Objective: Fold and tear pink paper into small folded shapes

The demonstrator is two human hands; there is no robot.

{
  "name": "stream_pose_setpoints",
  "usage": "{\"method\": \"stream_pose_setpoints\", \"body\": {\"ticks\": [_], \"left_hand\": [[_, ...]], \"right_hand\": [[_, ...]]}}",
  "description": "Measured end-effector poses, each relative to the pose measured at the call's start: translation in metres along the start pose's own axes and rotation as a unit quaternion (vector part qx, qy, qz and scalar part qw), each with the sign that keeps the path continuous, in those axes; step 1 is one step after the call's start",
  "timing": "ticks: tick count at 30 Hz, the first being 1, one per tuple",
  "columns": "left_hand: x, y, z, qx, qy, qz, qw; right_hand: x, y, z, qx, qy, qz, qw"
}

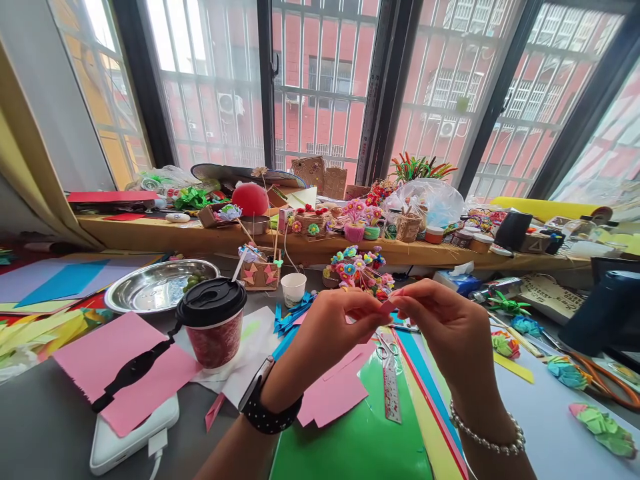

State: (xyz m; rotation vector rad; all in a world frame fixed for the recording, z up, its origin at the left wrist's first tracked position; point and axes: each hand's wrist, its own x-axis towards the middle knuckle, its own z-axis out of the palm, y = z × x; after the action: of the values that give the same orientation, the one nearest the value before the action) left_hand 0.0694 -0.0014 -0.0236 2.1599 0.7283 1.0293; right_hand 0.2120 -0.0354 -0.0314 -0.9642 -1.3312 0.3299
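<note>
Both hands are raised over the middle of the table, fingertips meeting. My left hand (345,327), with a black watch on its wrist, pinches a small pink paper piece (388,306). My right hand (440,317), wearing a beaded bracelet, pinches the same piece from the other side. Beneath them, pink paper sheets (340,397) lie on a green sheet (350,450). A patterned ruler (392,393) and silver scissors (387,348) rest beside the pink sheets. A small folded pink strip (215,411) is on the table to the left.
A lidded coffee cup (213,333), a metal plate (160,283), a white paper cup (293,289) and a white power bank (135,437) stand or lie left. Crumpled paper pieces (567,372) and orange-handled scissors (607,383) lie right. Crafts crowd the window ledge (200,243).
</note>
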Motion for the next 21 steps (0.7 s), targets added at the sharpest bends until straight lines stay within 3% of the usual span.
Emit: {"method": "stream_pose_setpoints", "body": {"ticks": [4,10,16,21], "left_hand": [[0.001,0.0,0.0,-0.006,0.005,-0.006,1.0],[0.0,0.001,0.004,0.008,0.016,0.011,1.0],[-0.001,-0.002,0.008,-0.02,0.029,0.002,0.999],[-0.002,0.0,0.01,0.019,0.076,0.027,0.997]], "right_hand": [[0.0,-0.001,-0.001,-0.002,-0.02,0.021,1.0],[0.0,-0.002,-0.001,-0.023,0.017,0.011,1.0],[0.0,-0.004,0.0,-0.038,0.016,0.015,0.999],[0.001,-0.001,0.0,-0.061,0.006,0.022,0.998]]}}
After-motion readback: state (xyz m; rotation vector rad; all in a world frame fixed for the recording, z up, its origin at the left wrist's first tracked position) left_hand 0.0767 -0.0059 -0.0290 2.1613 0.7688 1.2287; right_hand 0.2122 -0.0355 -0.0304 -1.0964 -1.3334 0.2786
